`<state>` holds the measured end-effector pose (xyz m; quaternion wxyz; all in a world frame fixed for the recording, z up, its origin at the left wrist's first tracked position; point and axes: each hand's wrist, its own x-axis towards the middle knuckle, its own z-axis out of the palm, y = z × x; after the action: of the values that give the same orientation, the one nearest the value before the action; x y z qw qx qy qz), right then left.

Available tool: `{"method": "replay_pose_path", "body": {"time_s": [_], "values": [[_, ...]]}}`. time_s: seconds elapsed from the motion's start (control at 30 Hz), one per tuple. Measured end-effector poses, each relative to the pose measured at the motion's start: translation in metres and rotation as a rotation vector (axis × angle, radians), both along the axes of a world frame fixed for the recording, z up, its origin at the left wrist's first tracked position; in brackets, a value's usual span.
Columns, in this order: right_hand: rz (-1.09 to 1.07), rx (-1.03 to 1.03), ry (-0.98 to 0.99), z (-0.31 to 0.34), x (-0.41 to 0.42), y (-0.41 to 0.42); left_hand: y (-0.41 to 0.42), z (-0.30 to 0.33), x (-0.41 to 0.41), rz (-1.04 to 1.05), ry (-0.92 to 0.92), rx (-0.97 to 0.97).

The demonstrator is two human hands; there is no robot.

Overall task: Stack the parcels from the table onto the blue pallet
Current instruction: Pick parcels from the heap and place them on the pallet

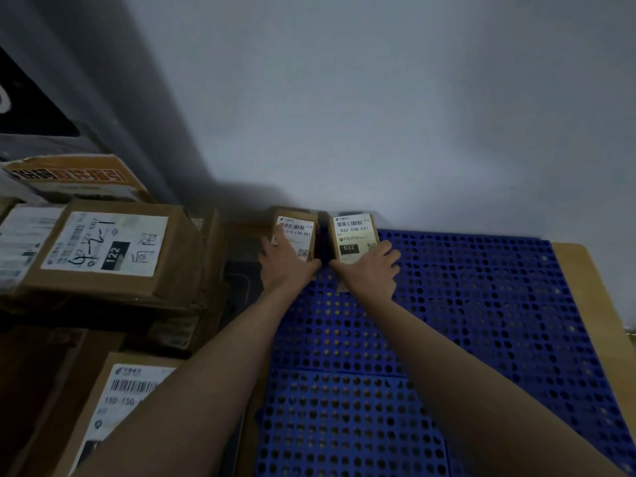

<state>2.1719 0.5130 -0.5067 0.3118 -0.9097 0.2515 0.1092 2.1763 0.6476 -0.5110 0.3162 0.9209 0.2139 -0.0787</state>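
The blue perforated pallet point(464, 304) lies on the floor against a pale wall. Two small cardboard parcels with white labels stand side by side at its far left corner. My left hand point(285, 259) grips the left parcel point(297, 232), fingers over its top and left side. The right parcel point(352, 235), labelled 032, is held by my right hand point(370, 270), fingers spread over its near right side. A narrow dark gap separates the two parcels.
Several larger cardboard parcels are stacked at the left, one marked 122 point(110, 246) and another with a barcode label point(124, 404) nearer me. A wooden board edge point(592, 304) runs along the pallet's right side. The wall point(413, 115) stands directly behind.
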Motion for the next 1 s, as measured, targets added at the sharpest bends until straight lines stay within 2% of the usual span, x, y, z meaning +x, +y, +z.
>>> {"method": "replay_pose_path", "body": {"time_s": [0.37,0.73,1.0], "values": [[0.035,0.153,-0.023,-0.004,0.006,0.009,0.014,-0.011,0.005,-0.134,-0.026,-0.041],[0.056,0.194,-0.080,-0.007,0.007,0.005,0.019,-0.018,0.009,-0.125,-0.088,-0.053],[0.085,0.218,-0.038,0.004,0.005,0.000,0.025,-0.010,0.007,-0.171,-0.026,-0.017]]}}
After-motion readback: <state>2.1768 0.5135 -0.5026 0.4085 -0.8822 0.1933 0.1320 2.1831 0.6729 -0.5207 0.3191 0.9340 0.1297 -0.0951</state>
